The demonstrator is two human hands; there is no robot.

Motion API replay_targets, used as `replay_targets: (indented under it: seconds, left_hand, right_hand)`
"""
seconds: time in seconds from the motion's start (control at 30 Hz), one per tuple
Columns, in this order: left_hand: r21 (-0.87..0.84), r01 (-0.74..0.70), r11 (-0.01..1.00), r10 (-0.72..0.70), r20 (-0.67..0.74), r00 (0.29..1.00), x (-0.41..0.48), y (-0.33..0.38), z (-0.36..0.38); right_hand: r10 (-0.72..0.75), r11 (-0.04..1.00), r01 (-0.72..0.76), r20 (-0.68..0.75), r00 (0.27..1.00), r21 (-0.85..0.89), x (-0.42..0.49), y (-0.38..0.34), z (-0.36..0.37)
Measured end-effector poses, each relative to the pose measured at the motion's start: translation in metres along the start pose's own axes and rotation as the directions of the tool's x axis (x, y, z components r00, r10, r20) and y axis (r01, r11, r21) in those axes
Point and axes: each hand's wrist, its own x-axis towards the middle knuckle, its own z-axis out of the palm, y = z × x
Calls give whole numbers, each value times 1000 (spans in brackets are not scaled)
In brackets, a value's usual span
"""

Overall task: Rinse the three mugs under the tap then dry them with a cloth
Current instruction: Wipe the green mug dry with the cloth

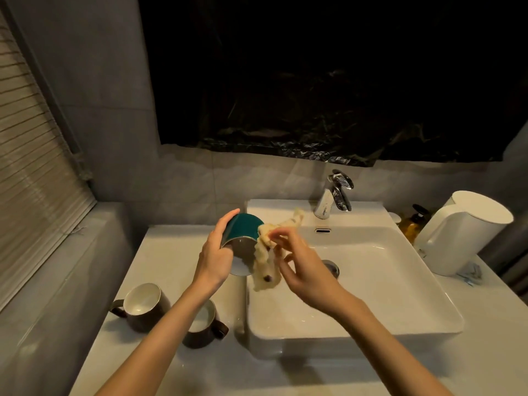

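Being gripped by the left hand (215,252) at frame centre, the teal mug (243,228) is kinda tipped mouth-down toward the bottom edge, with the cloth (267,261) pinched by the right hand (303,264) touching its right side, nearest the mouth.

teal mug (244,228) silvery inside, cloth (265,261) pale cream-yellow. Two other mugs (143,321) (205,337) dark brown outside, white inside. Basin (400,281) and kettle (463,232) white, tap (334,195) chrome, pump bottle (411,227) amber, sheet (314,81) above black.
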Motion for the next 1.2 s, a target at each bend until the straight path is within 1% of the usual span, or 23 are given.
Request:
replay_targets:
  seconds: [0.03, 0.07, 0.1, 0.13, 0.2, 0.23, 0.27, 0.37, 0.4, 0.47, 0.53, 0.57, 0.63, 0.7, 0.73, 0.8, 0.83, 0.9, 1.0, 1.03, 1.1, 1.17, 1.2]
  left_hand:
    - [-7, 17, 1000, -17, -17, 1000, 0, 1, 2]
    - [-17, 36, 999, -37, -37, 999, 0, 1, 4]
    - [-25, 48, 999, -49, -54, 997, -1, 2, 7]
    - [-31, 50, 998, -51, -63, 997, -1, 3, 9]
    - [-22, 52, 998, -54, -65, 996, -2, 7, 13]
    - [-19, 64, 998, -65, -62, 996, -3, 10, 15]
    - [-22, 75, 997, -76, -53, 996, -4, 14, 16]
    - [-67, 95, 993, -95, -4, 995, -9, 31, 22]
    - [-107, 122, 987, -122, 5, 993, -10, 35, 25]
    - [-217, 250, 943, -252, 22, 968, -11, 41, 31]
    - [-337, 392, 856, -396, 62, 916, -13, 45, 35]
    - [-363, 437, 823, -437, 88, 895, -13, 47, 35]
    - [-357, 466, 810, -458, 113, 882, -15, 53, 35]
    - [-336, 414, 846, -427, 37, 903, -13, 57, 35]
    - [-318, 376, 870, -401, -14, 916, -11, 57, 36]
    - [-292, 299, 909, -336, -87, 938, -9, 57, 40]
    - [-279, 271, 921, -313, -121, 942, -10, 56, 41]
    - [-239, 205, 949, -250, -177, 952, -10, 54, 41]
    - [-111, 29, 993, -47, -164, 985, -6, 50, 38]
    - [-57, -14, 998, 5, -167, 986, -5, 47, 36]
    - [76, -92, 993, 104, -168, 980, -3, 41, 34]
    - [220, -142, 965, 172, -127, 977, -3, 40, 31]
    - [269, -162, 950, 195, -101, 976, -2, 41, 30]
  right_hand:
    - [-6, 989, 2, -27, 1000, -148, -1, 2, 2]
    - [23, 968, -40, -68, 997, -248, -2, 2, 1]
    - [34, 950, -68, -116, 993, -306, -2, 4, 2]
    - [-20, 923, -37, -143, 990, -383, -1, 5, 4]
    - [-184, 805, 121, -50, 982, -581, 3, 14, 11]
    - [-238, 766, 176, -19, 971, -618, 3, 22, 11]
    - [-258, 760, 202, -1, 966, -617, 4, 29, 9]
    - [-306, 833, 268, 0, 952, -485, 8, 40, -6]
    - [-321, 865, 277, -37, 946, -418, 9, 44, -10]
    - [-321, 926, 278, -147, 935, -254, 14, 46, -15]
    - [-259, 965, 244, -240, 936, -92, 20, 40, -17]
    - [-225, 974, 226, -264, 938, -27, 22, 35, -17]
    - [-188, 978, 205, -272, 944, 33, 25, 29, -19]
    - [-156, 987, 162, -210, 965, 12, 26, 25, -24]
    - [-107, 994, 108, -147, 983, -3, 26, 21, -28]
    - [-28, 992, 23, -41, 999, -125, 25, 18, -33]
    - [-42, 968, 35, -26, 999, -248, 24, 17, -34]
    - [-148, 884, 126, -13, 989, -450, 22, 15, -34]
    - [-260, 777, 256, 77, 963, -575, 15, 14, -33]
    - [-260, 753, 271, 107, 960, -599, 13, 13, -32]
    - [-210, 741, 248, 136, 968, -624, 12, 16, -31]
    - [-106, 818, 197, 194, 975, -541, 9, 16, -30]
    - [-104, 866, 192, 210, 972, -462, 7, 17, -29]
